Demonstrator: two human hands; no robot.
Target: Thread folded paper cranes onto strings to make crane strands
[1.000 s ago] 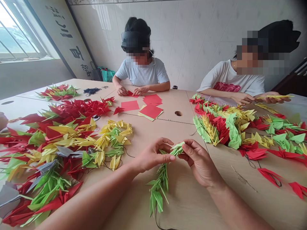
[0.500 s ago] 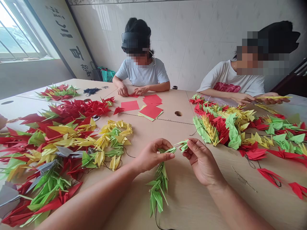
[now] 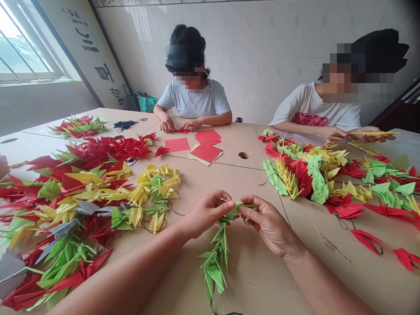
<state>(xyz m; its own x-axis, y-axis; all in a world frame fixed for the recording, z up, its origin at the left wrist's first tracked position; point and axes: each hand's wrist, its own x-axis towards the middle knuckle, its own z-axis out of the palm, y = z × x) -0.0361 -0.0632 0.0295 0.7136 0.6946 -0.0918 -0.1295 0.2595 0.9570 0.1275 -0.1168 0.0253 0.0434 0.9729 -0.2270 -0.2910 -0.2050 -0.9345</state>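
Observation:
Both my hands meet over the table in front of me. My left hand (image 3: 213,212) is closed on the upper end of a string of green folded paper cranes (image 3: 216,258), which hangs down toward the table with a dark cord at its lower end. In my right hand (image 3: 264,221), thumb and fingers pinch a green paper crane (image 3: 250,207) against that upper end. The fingers partly hide where the green papers join.
Piles of red, yellow and green paper cranes (image 3: 98,151) cover the left side; more crane strings (image 3: 320,175) lie at right. Red paper squares (image 3: 206,153) lie ahead, before a person (image 3: 193,96) folding paper. Another person (image 3: 315,109) holds yellow cranes. A needle (image 3: 333,245) lies at right.
My right hand has moved left, bringing its green crane up against the string in my left hand. The gap between my hands has closed.

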